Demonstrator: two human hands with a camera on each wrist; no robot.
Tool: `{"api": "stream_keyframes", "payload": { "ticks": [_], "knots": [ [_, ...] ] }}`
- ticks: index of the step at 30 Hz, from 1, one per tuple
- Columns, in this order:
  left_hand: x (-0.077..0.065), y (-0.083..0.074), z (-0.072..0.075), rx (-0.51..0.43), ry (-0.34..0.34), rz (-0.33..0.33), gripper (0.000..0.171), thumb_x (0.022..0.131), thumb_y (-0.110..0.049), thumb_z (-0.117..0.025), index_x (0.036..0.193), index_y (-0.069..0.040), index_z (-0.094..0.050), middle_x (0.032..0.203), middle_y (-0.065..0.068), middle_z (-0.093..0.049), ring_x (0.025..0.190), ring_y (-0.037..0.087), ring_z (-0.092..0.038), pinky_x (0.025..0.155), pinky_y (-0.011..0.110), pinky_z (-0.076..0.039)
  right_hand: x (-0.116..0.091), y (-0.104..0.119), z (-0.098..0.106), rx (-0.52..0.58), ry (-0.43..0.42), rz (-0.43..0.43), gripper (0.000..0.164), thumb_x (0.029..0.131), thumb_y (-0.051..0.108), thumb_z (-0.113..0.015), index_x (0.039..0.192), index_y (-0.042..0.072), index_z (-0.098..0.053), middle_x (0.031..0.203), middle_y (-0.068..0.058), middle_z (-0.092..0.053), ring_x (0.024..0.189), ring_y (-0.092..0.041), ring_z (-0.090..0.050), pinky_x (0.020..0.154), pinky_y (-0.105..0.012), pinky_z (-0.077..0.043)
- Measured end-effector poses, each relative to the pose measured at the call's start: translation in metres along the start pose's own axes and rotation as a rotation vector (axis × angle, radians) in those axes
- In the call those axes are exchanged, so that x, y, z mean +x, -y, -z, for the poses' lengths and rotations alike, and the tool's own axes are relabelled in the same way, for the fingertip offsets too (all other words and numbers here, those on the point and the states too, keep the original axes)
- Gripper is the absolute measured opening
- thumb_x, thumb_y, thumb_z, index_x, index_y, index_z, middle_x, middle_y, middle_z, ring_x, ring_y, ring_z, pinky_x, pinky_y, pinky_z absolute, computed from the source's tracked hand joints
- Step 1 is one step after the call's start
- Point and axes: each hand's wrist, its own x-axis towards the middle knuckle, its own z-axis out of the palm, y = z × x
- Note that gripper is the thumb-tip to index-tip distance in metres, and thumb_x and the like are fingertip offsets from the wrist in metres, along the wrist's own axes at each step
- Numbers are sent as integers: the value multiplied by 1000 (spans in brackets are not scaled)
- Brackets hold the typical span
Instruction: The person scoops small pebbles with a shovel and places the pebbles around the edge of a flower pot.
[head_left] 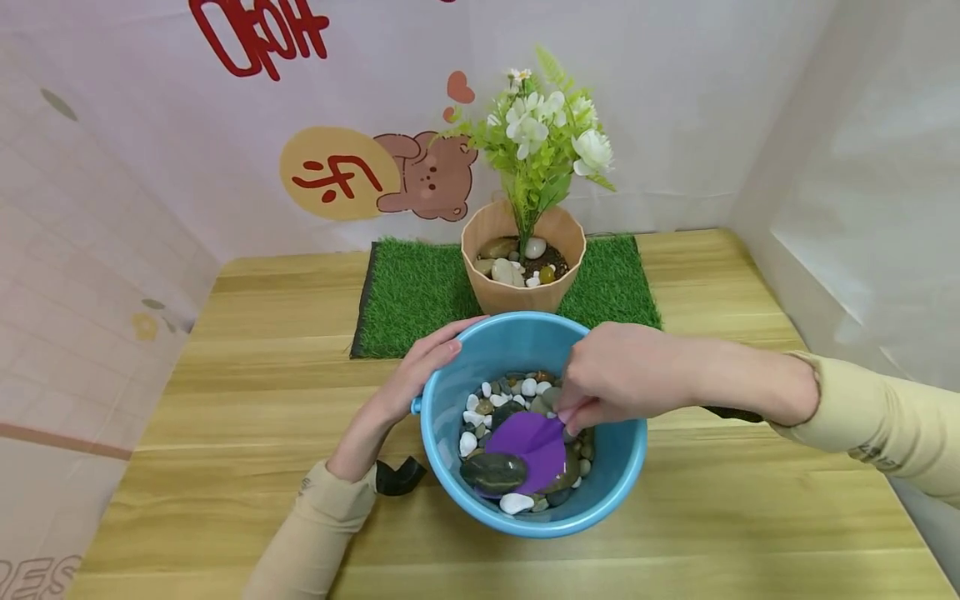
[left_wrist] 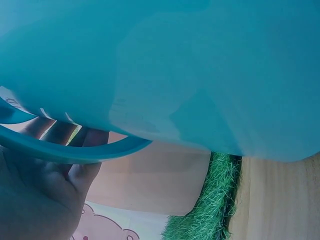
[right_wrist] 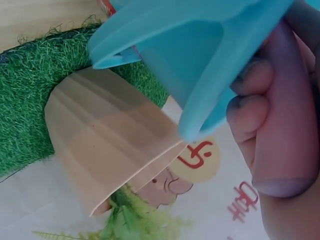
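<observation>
A blue bucket (head_left: 441,467) stands on the table with several stones inside, among them white pebbles (head_left: 468,443) and a large dark stone (head_left: 492,473). My right hand (head_left: 626,371) reaches in over the bucket's right rim and grips a purple toy shovel (head_left: 532,437) by its handle. The shovel's blade lies among the stones, with the dark stone overlapping its left edge. At the bucket's upper left, my left hand (head_left: 416,371) rests along the outer side, fingers extended. In the left wrist view, those fingers pass behind the bucket's curved handle (left_wrist: 75,154) and touch the wall.
Behind the bucket, a peach flowerpot (head_left: 517,296) with white flowers (head_left: 532,125) and stones stands on a green turf mat (head_left: 416,283). Wooden tabletop (head_left: 262,400) extends to both sides. A printed cloth (head_left: 600,33) hangs behind the table.
</observation>
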Motion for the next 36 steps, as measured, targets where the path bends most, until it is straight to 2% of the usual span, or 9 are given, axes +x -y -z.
{"api": "stream_keyframes", "payload": {
  "ticks": [4, 7, 12, 18, 22, 25, 27, 31, 36],
  "knots": [
    [0, 1, 1, -1, 5, -1, 58, 108, -25, -36, 161, -4, -39, 159, 27, -50, 141, 48, -55, 108, 52, -58, -2, -5, 6, 113, -37, -54, 19, 97, 39, -74, 82, 29, -77, 67, 22, -67, 61, 12, -43, 58, -12, -41],
    [1, 2, 1, 1, 0, -1, 58, 108, -26, -36, 161, -4, -39, 159, 27, -50, 141, 48, -55, 109, 53, -58, -4, -7, 11, 137, -57, -95, 19, 98, 40, -73, 81, 32, -76, 66, 23, -65, 61, 13, -44, 58, -13, -42],
    [1, 2, 0, -12, 9, 12, 58, 108, -27, -37, 162, -5, -39, 159, 26, -50, 141, 49, -55, 107, 54, -59, -11, -9, 15, 176, -68, -132, 26, 99, 43, -70, 76, 33, -69, 62, 24, -52, 59, 13, -40, 54, -13, -37],
    [1, 1, -2, -3, 6, 2, 59, 107, -27, -38, 161, -4, -41, 157, 27, -52, 139, 49, -57, 105, 52, -60, -25, -8, 22, 231, -91, -166, 19, 102, 43, -67, 84, 38, -72, 65, 26, -55, 59, 14, -43, 50, -13, -36],
    [1, 1, -2, 5, 5, 2, 59, 107, -26, -38, 161, -3, -40, 157, 27, -52, 140, 48, -57, 109, 51, -58, -37, -12, 28, 223, -120, -228, 16, 101, 41, -69, 87, 37, -76, 69, 29, -61, 59, 14, -46, 51, -14, -39],
    [1, 0, -2, 2, 4, 9, 59, 107, -26, -38, 161, -3, -40, 157, 28, -51, 140, 49, -56, 107, 52, -59, -46, -16, 31, 204, -148, -295, 10, 98, 39, -73, 98, 35, -83, 79, 28, -73, 60, 15, -52, 53, -15, -44],
    [1, 0, -2, -7, 6, 11, 59, 107, -26, -37, 161, -2, -39, 157, 29, -50, 139, 51, -56, 105, 55, -59, -53, -20, 33, 196, -162, -337, 13, 97, 39, -74, 106, 35, -84, 84, 28, -77, 60, 15, -54, 53, -15, -46],
    [2, -1, -1, -11, 11, 12, 60, 108, -26, -36, 162, -1, -37, 158, 31, -48, 138, 53, -56, 106, 58, -58, -64, -27, 37, 169, -176, -410, 14, 96, 39, -75, 107, 35, -84, 82, 29, -76, 59, 11, -52, 51, -17, -43],
    [1, -1, 0, -12, 4, 26, 60, 108, -26, -36, 162, -1, -37, 159, 30, -47, 139, 53, -56, 104, 57, -59, -72, -37, 41, 146, -189, -533, 16, 93, 37, -79, 108, 31, -85, 92, 19, -81, 68, 10, -61, 57, -18, -49]
  ]
}}
